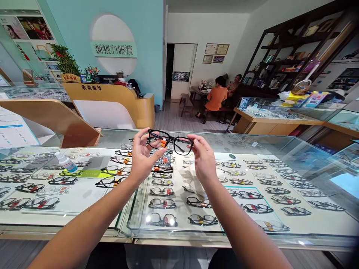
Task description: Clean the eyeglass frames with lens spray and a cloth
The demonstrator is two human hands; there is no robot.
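Observation:
I hold a pair of black-framed glasses [169,141] up over a glass display counter [280,144], lenses facing away from me. An orange tag hangs near the bridge. My left hand [143,155] pinches the left end of the frame with thumb and fingers. My right hand [202,157] grips the right end the same way. Both arms reach out from the bottom of the view.
Under the counter glass lie several rows of glasses [162,203] on white trays. A small clear bottle [66,163] lies on the counter at left. A wooden reception desk [112,101] stands behind. Two people [217,98] sit at a table in the back. Dark shelves [283,56] line the right wall.

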